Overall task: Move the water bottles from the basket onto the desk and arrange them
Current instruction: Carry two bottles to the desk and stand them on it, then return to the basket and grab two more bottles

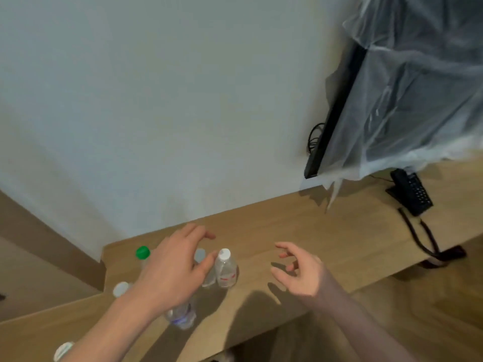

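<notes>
Several clear water bottles stand on the wooden desk (300,231). One has a green cap (142,252); another with a white cap and red label (226,269) stands near the middle. A bottle with a blue label (181,316) shows under my left wrist, and a white-capped one (121,288) is to its left. My left hand (172,267) hovers over the group with fingers spread, partly hiding a bottle with a pale cap (200,255). My right hand (298,273) floats to the right of the bottles, fingers apart, holding nothing. The basket is out of view.
A black telephone (413,192) with a coiled cord sits at the desk's back right. A dark monitor (337,105) draped in clear plastic sheeting hangs above it by the white wall. Another white cap (62,350) shows at the lower left edge.
</notes>
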The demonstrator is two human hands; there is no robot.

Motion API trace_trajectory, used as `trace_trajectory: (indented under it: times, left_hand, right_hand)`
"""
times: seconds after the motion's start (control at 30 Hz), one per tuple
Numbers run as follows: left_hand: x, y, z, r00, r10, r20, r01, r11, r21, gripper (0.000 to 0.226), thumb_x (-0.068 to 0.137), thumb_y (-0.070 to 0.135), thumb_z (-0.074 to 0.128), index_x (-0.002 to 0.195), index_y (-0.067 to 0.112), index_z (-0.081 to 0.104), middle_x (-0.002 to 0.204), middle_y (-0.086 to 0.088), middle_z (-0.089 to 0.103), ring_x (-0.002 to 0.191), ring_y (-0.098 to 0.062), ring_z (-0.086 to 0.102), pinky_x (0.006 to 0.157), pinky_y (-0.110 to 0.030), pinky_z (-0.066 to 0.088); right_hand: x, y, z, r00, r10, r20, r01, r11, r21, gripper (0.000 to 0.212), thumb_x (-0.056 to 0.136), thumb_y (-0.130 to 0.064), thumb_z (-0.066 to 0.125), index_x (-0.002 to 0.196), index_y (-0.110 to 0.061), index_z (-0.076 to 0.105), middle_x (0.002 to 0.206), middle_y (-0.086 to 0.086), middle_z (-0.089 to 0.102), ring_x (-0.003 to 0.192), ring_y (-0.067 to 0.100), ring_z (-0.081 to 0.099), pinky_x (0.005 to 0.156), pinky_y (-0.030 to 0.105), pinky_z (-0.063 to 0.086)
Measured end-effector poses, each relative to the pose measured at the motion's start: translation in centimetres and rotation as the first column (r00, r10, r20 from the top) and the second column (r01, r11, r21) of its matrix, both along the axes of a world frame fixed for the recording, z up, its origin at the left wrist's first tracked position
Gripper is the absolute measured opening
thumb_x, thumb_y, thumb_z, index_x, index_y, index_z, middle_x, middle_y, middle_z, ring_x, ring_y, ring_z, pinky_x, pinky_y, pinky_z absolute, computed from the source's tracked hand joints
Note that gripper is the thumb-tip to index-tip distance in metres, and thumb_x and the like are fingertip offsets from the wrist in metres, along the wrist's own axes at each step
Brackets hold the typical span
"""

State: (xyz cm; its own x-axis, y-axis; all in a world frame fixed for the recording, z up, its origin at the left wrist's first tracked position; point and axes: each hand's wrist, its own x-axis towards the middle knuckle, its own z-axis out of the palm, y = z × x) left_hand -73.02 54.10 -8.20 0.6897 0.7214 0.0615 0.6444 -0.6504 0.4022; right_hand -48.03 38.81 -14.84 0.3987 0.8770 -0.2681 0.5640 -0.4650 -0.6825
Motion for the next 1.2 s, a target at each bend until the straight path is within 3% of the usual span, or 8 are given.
trace_trajectory:
  times: [0.13, 0.27, 0.37, 0.43, 0.5, 0.8, 1.03, 1.2]
  left_hand:
    - [6.7, -5.7, 0.0, 0.985, -0.175, -0.006, 0.174, 0.983, -0.063, 0.03, 0.096, 0.056, 0.054, 0.124, 0.045, 0.052, 0.118, 0.03, 0.044, 0.099, 0.003, 0.052, 0.09, -0.028, 0.048]
    - [13.7, -12.1, -0.7, 0.953, -0.29, -0.085, 0.281, 0.954, -0.103, 0.035, 0.098, 0.058, 0.054, 0.131, 0.046, 0.049, 0.131, 0.027, 0.042, 0.075, 0.003, 0.048, 0.092, -0.024, 0.043]
    - [19.1, -16.8, -1.8, 0.918, -0.369, -0.145, 0.357, 0.928, -0.102, 0.047, 0.097, 0.061, 0.052, 0.14, 0.044, 0.045, 0.149, 0.02, 0.039, 0.109, -0.001, 0.055, 0.107, -0.028, 0.041]
    - [22.5, -19.7, -2.4, 0.895, -0.408, -0.183, 0.397, 0.913, -0.092, 0.055, 0.097, 0.064, 0.049, 0.147, 0.044, 0.04, 0.16, 0.015, 0.031, 0.139, -0.012, 0.043, 0.118, -0.031, 0.034]
    - [26.0, -22.4, -2.6, 0.868, -0.444, -0.221, 0.438, 0.895, -0.08, 0.061, 0.098, 0.066, 0.046, 0.153, 0.044, 0.034, 0.167, 0.013, 0.021, 0.15, -0.016, 0.032, 0.124, -0.036, 0.028]
    - [41.5, -32.5, -0.5, 0.747, -0.616, -0.251, 0.644, 0.764, 0.042, 0.072, 0.1, 0.065, 0.044, 0.162, 0.044, 0.016, 0.173, 0.012, -0.01, 0.16, -0.017, 0.0, 0.127, -0.04, 0.003]
    - [54.6, -36.0, -0.8, 0.632, -0.744, -0.217, 0.764, 0.646, 0.011, 0.071, 0.1, 0.065, 0.044, 0.162, 0.045, 0.014, 0.171, 0.015, -0.013, 0.16, -0.018, 0.0, 0.13, -0.046, 0.01]
    - [64.4, -37.9, -0.6, 0.55, -0.818, -0.167, 0.829, 0.56, -0.013, 0.068, 0.102, 0.06, 0.046, 0.162, 0.043, 0.019, 0.172, 0.014, -0.011, 0.159, -0.017, -0.002, 0.128, -0.039, 0.003]
  right_hand:
    - [5.1, -7.5, 1.9, 0.995, -0.09, 0.032, 0.09, 0.996, 0.007, 0.06, 0.096, -0.056, 0.065, 0.15, -0.05, 0.041, 0.14, -0.027, 0.046, 0.123, 0.0, 0.053, 0.084, 0.007, 0.04]
    - [10.4, -15.8, 3.0, 0.974, -0.228, 0.018, 0.228, 0.971, -0.067, 0.064, 0.098, -0.052, 0.065, 0.154, -0.058, 0.034, 0.151, -0.039, 0.028, 0.138, -0.005, 0.035, 0.119, 0.03, 0.037]
    - [14.0, -22.7, 3.1, 0.968, -0.242, 0.07, 0.248, 0.965, -0.088, 0.069, 0.1, -0.053, 0.064, 0.158, -0.056, 0.028, 0.166, -0.033, 0.017, 0.154, 0.008, 0.032, 0.127, 0.041, 0.033]
    - [16.6, -27.3, 2.7, 0.966, -0.242, 0.094, 0.25, 0.965, -0.083, 0.071, 0.1, -0.056, 0.061, 0.161, -0.052, 0.025, 0.17, -0.029, 0.011, 0.158, 0.011, 0.024, 0.128, 0.039, 0.028]
    - [18.9, -31.6, 2.1, 0.954, -0.281, 0.102, 0.29, 0.954, -0.077, 0.073, 0.1, -0.058, 0.059, 0.163, -0.051, 0.022, 0.17, -0.03, 0.008, 0.161, 0.006, 0.008, 0.131, 0.039, 0.019]
    - [27.3, -46.2, 3.5, 0.849, -0.498, 0.175, 0.516, 0.854, -0.072, 0.077, 0.102, -0.057, 0.056, 0.166, -0.045, 0.014, 0.174, -0.02, -0.005, 0.163, 0.014, -0.001, 0.132, 0.039, 0.011]
    - [33.9, -52.5, 4.9, 0.764, -0.616, 0.19, 0.64, 0.762, -0.1, 0.079, 0.1, -0.066, 0.05, 0.166, -0.048, 0.009, 0.175, -0.019, -0.009, 0.163, 0.017, -0.002, 0.132, 0.045, 0.015]
    - [40.5, -53.9, 5.7, 0.695, -0.692, 0.193, 0.717, 0.688, -0.115, 0.079, 0.101, -0.064, 0.052, 0.165, -0.05, 0.01, 0.175, -0.02, -0.007, 0.163, 0.016, -0.001, 0.132, 0.044, 0.018]
